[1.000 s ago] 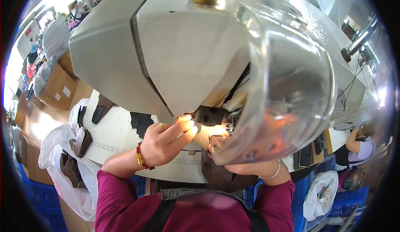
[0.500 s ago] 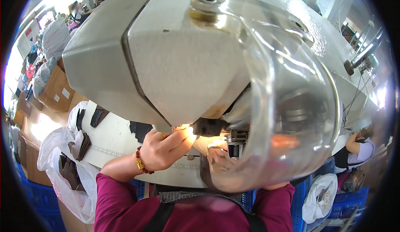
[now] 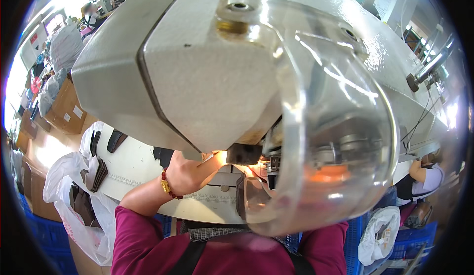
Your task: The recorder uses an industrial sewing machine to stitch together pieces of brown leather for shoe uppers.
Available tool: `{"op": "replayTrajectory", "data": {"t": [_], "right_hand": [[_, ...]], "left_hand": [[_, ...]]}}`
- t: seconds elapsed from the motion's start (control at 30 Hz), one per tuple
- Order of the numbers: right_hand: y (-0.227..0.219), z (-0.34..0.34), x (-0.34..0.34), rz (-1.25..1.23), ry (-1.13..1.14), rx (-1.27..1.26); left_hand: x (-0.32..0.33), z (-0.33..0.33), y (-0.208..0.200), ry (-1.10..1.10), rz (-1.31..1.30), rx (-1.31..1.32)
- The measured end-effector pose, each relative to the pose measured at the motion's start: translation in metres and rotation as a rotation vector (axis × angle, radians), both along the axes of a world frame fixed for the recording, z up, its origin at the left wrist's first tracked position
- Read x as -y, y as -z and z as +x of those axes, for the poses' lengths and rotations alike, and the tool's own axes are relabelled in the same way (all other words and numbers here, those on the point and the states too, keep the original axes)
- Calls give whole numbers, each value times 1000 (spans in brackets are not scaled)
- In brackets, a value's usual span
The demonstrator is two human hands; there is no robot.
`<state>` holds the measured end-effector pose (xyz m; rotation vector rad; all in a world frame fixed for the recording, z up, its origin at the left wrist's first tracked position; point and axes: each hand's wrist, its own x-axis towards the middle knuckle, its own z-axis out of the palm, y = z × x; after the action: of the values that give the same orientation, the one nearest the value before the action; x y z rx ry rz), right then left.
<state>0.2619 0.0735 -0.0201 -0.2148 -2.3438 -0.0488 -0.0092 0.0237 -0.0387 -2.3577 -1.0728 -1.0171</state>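
Observation:
A large pale sewing machine head fills the middle of the view. My left hand, with a red bead bracelet at the wrist, reaches under its lower left edge. The fingers are curled and partly hidden; what they grip does not show. Right of them is a dark block under the head, beside a metal presser part, in bright lamp light. A clear curved plastic guard covers the right side. Behind it my right hand is almost wholly hidden; only my right sleeve shows plainly.
Dark flat pieces lie on the white table, which has a ruler strip. At the left, a white plastic bag holds dark folded pieces. Blue crates, a carton and another white bag stand around. A person sits at the far right.
My left hand has turned and its fingers have gone further under the machine head. My right hand, dimly seen through the guard before, is now harder to make out. The view has shifted slightly.

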Motion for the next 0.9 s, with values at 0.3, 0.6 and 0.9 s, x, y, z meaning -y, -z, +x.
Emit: {"op": "replayTrajectory", "data": {"t": [0.3, 0.6, 0.9], "right_hand": [[-6, 5, -5, -16, -24, 75], [23, 30, 13, -1092, -333, -60], [94, 27, -11, -846, -78, 138]], "left_hand": [[-4, 0, -1, 24, -48, 104], [-10, 8, -11, 74, -37, 177], [-14, 2, -7, 61, 24, 118]]}}
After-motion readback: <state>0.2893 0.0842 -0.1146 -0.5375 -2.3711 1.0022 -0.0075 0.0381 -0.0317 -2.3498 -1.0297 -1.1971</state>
